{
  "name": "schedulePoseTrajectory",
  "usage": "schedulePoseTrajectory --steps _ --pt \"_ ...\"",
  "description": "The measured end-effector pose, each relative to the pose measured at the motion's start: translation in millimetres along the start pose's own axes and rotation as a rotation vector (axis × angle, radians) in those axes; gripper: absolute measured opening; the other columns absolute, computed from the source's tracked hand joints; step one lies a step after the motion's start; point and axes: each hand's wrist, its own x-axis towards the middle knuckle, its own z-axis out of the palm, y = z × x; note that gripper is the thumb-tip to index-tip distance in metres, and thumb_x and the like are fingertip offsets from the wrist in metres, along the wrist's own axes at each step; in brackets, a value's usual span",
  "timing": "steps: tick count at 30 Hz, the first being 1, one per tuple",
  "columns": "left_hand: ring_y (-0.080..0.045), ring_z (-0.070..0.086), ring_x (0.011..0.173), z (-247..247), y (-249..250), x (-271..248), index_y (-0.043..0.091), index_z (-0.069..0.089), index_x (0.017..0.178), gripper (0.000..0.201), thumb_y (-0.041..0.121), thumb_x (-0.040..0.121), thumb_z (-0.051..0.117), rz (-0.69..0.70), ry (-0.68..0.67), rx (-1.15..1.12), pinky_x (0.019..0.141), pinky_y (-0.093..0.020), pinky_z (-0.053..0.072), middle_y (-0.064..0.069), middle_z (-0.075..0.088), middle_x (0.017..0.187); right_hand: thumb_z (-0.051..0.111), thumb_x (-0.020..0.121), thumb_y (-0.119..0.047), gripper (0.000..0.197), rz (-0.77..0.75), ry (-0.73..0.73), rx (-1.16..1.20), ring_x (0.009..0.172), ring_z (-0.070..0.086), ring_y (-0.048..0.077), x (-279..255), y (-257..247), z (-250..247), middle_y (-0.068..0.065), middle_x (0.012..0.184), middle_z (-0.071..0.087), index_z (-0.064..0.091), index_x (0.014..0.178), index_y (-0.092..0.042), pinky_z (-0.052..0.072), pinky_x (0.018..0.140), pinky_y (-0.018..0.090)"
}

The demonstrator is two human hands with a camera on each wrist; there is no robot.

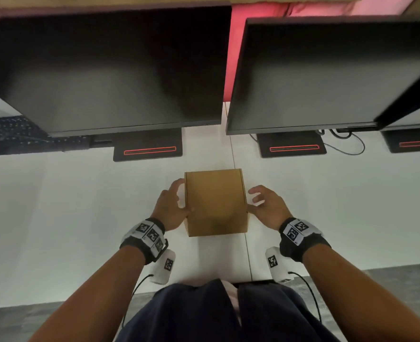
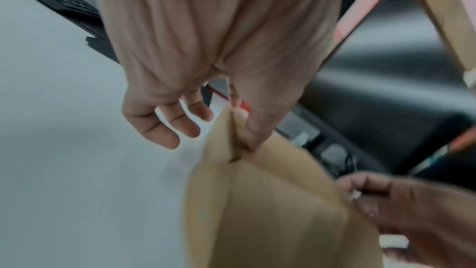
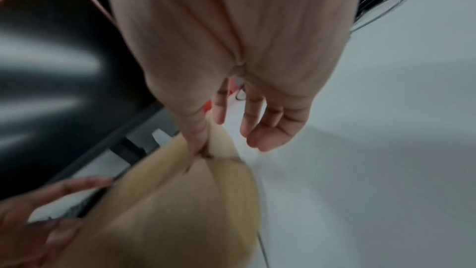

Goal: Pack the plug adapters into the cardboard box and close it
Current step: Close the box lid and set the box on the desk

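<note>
A brown cardboard box (image 1: 215, 201) stands on the white desk (image 1: 56, 206) with its lid folded down over the top. No plug adapter shows in any view. My left hand (image 1: 180, 202) is at the box's left side, with its thumb pressing on the near left corner of the box (image 2: 270, 201). The other fingers (image 2: 165, 131) hang loosely curled, off the cardboard. My right hand (image 1: 255, 202) mirrors it on the right, thumb on the near right corner of the box (image 3: 180, 211). Its fingers (image 3: 260, 136) are spread and free.
Two dark monitors (image 1: 120, 70) (image 1: 327, 75) hang over the back of the desk on black stands (image 1: 147, 148) (image 1: 292, 145). A black keyboard (image 1: 11, 132) lies at the far left. A cable (image 1: 347, 144) loops at the back right. The desk's front edge (image 1: 56, 302) is near my body.
</note>
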Motion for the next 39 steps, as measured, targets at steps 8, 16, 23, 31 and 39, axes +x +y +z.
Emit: schedulePoseTrajectory --steps 8,16,23,31,39 --pt "-0.025 0.082 0.086 8 -30 -15 0.008 0.070 0.110 0.045 0.046 0.089 0.081 -0.232 -0.179 -0.284 0.078 -0.044 0.069 -0.012 0.081 0.100 0.073 0.078 -0.062 0.043 0.124 -0.068 0.162 0.073 0.075 0.019 -12 19 18 0.001 0.078 0.076 0.074 0.088 -0.021 0.063 0.077 0.037" --pt "-0.028 0.081 0.093 7 -45 -15 0.003 0.074 0.108 0.036 0.035 0.092 0.080 -0.243 -0.296 -0.354 0.081 -0.048 0.068 -0.017 0.081 0.104 0.078 0.086 -0.039 0.033 0.098 -0.104 0.287 0.067 0.071 0.014 -17 27 20 0.004 0.067 0.071 0.074 0.083 -0.007 0.062 0.073 0.030" --pt "-0.028 0.080 0.100 12 -40 -18 0.002 0.072 0.114 0.033 0.029 0.096 0.076 -0.279 -0.329 -0.392 0.077 -0.046 0.068 -0.019 0.079 0.112 0.079 0.086 -0.024 0.019 0.110 -0.156 0.374 0.067 0.068 0.014 -11 27 12 0.004 0.071 0.069 0.074 0.085 -0.006 0.062 0.074 0.032" --pt "-0.022 0.073 0.097 26 -26 -19 -0.002 0.071 0.111 0.019 0.014 0.104 0.063 -0.267 -0.308 -0.482 0.075 -0.034 0.065 -0.008 0.073 0.110 0.079 0.087 -0.019 0.023 0.130 -0.223 0.370 0.082 0.070 0.023 2 28 -1 0.019 0.095 0.071 0.072 0.101 -0.003 0.062 0.071 0.028" --pt "-0.014 0.060 0.074 47 -3 -10 0.012 0.066 0.095 0.026 0.020 0.111 0.047 -0.331 -0.270 -0.535 0.058 -0.025 0.034 0.000 0.069 0.085 0.076 0.088 -0.024 0.023 0.125 -0.257 0.388 0.077 0.067 0.021 15 31 -19 0.015 0.085 0.067 0.074 0.098 -0.004 0.060 0.072 0.031"
